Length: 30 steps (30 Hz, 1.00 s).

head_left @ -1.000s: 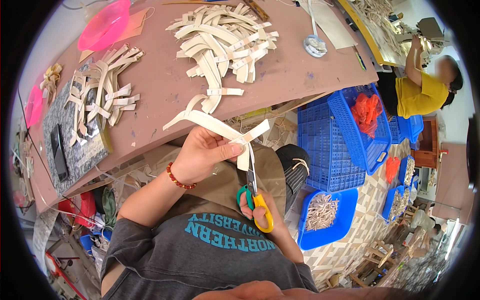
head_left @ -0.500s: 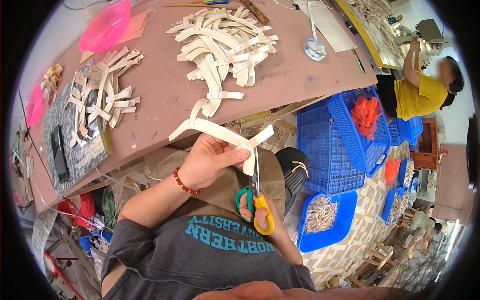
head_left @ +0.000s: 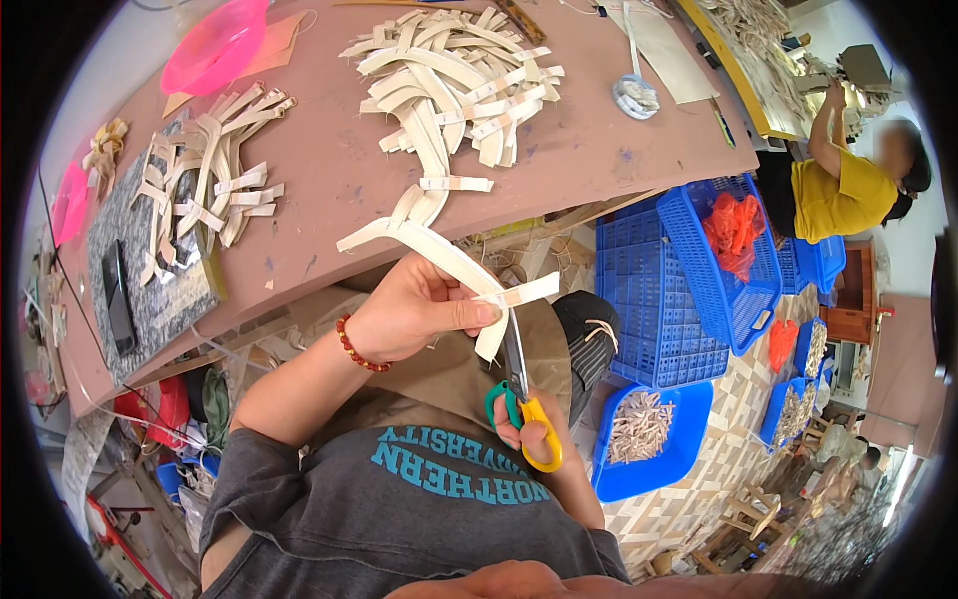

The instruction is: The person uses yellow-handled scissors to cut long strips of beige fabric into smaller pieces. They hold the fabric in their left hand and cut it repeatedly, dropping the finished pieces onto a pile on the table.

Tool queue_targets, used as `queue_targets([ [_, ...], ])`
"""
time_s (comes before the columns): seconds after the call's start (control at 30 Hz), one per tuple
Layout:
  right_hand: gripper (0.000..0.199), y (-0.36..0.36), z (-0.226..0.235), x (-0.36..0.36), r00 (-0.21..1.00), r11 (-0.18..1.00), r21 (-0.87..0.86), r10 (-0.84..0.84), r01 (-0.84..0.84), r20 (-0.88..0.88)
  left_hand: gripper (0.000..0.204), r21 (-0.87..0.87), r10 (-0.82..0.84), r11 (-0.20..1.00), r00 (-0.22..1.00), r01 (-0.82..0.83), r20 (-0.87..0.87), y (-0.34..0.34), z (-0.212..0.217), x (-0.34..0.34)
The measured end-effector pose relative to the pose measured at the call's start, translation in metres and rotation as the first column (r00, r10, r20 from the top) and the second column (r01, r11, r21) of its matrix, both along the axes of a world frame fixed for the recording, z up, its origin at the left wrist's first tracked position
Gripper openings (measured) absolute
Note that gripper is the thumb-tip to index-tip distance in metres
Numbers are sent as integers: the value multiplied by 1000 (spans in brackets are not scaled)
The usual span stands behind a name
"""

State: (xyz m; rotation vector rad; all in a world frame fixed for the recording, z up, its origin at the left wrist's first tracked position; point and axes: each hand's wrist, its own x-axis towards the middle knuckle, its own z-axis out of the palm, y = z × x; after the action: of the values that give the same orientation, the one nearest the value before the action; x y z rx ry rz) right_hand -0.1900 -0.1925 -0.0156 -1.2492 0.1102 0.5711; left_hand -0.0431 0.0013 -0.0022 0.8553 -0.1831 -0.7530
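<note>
The cream woven strip piece [head_left: 439, 250] hangs in the air over the person's lap, just off the near edge of the tabletop [head_left: 329, 190]. Its long axis runs from about ten o'clock, where the pale tip pokes toward the tabletop, down to four o'clock, where a short taped cross-strip sticks out. The left hand [head_left: 414, 309] grasps it from below, thumb and fingers pinched on the lower end just beside that cross-strip; a red bead bracelet [head_left: 357, 347] circles the wrist. The right hand [head_left: 529, 434] sits at six o'clock from the piece, fingers threaded through the green and yellow loops of the scissors [head_left: 519, 394] and gripping them. The blades point up toward twelve o'clock and meet the strip's lower end right by the left thumb, so the left hand is the nearer one to the piece and the cut line lies across its long axis.

On the tabletop lie two heaps of like strips, one pile [head_left: 449, 85] at twelve o'clock and another [head_left: 205, 185] at ten o'clock, with a pink bowl [head_left: 215, 45] beyond. At three o'clock stand blue plastic crates [head_left: 659, 290], one holding something orange, and a blue tray [head_left: 649, 439] of small pale offcuts at four o'clock. A person in a yellow top [head_left: 833, 195] works farther off at two o'clock.
</note>
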Motion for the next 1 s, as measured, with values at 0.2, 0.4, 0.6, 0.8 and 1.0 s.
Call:
queue_targets([
  [0.2, 49, 0, 1, 0, 999, 998, -55, 13, -10, 51, 22, 82, -96, 992, 995, 93, 25, 4, 8, 6],
  [0.4, 47, -2, 4, 4, 999, 999, -18, 32, -31, 5, 23, 145, -160, 977, 987, 154, 30, 6, 13, 8],
  [0.6, 48, -10, -2, 2, 999, 998, -52, 38, -37, 16, 17, 160, -211, 966, 977, 203, 32, 11, 8, 13],
  [0.8, 49, -8, -3, 4, 997, 997, -59, 53, -49, 59, 16, 153, -185, 972, 982, 176, 45, 12, 8, 12],
  [1.0, 39, -4, 4, 5, 999, 997, -76, 36, -33, 40, 16, 185, -213, 961, 977, 204, 32, 14, 12, 14],
])
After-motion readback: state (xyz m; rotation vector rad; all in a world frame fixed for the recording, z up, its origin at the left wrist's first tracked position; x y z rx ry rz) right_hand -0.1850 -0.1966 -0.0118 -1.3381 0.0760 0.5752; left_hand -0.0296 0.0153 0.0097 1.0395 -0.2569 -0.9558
